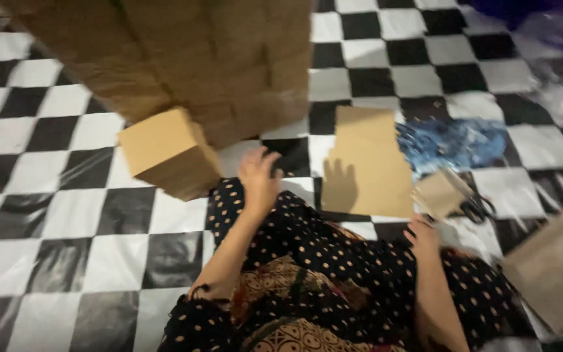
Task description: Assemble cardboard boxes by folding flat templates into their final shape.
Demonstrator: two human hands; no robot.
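Note:
I sit on a black and white checkered floor, my lap covered in dark dotted cloth (320,254). My left hand (259,175) hovers open over my knee, fingers spread, between a stack of brown cardboard sheets (167,153) and a flat cardboard sheet (366,160). Its shadow falls on that sheet. My right hand (423,234) rests near my right knee with its fingers curled, just below a small folded cardboard piece (439,193). Whether it touches that piece is unclear in the blur.
A large brown cardboard mass (184,52) fills the top left. Black-handled scissors (477,208) lie right of the small piece. A blue patterned patch (454,143) lies beyond it. Another cardboard sheet (555,267) sits at the right edge, and clear plastic (562,72) at the top right.

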